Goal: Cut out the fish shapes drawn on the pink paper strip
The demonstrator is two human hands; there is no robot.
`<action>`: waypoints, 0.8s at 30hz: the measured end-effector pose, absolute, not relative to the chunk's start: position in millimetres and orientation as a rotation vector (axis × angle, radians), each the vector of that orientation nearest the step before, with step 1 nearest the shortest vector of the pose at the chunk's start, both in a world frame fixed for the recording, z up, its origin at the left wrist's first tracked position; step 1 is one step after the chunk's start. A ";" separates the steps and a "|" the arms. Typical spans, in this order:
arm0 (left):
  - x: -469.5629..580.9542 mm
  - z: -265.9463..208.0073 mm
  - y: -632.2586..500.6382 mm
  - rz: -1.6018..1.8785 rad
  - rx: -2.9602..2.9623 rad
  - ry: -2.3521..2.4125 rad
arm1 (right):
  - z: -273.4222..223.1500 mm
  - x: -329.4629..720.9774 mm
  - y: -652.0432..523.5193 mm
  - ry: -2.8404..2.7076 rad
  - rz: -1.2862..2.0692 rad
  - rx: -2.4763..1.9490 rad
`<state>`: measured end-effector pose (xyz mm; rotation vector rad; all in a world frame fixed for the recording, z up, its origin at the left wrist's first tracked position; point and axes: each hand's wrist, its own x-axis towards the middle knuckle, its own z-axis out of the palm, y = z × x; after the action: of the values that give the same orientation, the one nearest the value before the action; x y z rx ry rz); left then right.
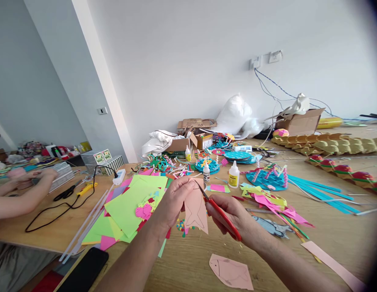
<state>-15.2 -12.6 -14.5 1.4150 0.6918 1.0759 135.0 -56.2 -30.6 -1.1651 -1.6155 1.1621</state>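
My left hand (178,198) is closed on the upper left edge of a pink sheet of paper (197,213) with a fish outline drawn on it. In my right hand (229,215) is a pair of scissors (222,217) with red handles, its dark blades meeting the sheet near the top. Below, on the table, lies a second pink paper piece (231,271) with a drawn fish. To the right of my right hand rests a grey-blue paper fish (272,226). Small coloured paper dots (181,227) show behind the held sheet.
Green paper sheets (124,211) and a black phone (85,269) lie on the left. Glue bottles (233,175) stand behind my hands. Blue paper strips (322,194) and egg-carton rows (334,144) are at right. A co-worker's arms (26,194) rest on the left table near a glue gun (86,189).
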 end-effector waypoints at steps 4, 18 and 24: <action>-15.9 -14.4 -13.5 1.015 1.427 0.680 | -29.0 135.3 -56.6 -1.644 1.147 -1.153; -22.5 -14.0 -9.4 0.943 1.448 0.662 | -31.0 135.8 -56.8 -1.658 1.131 -1.166; -25.7 -13.1 -6.5 0.895 1.455 0.665 | -32.6 135.8 -55.0 -1.658 1.147 -1.184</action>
<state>-25.7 -6.5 -13.1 1.4546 0.6645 0.8949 135.8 -55.0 -32.6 -1.1837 -1.6577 1.1465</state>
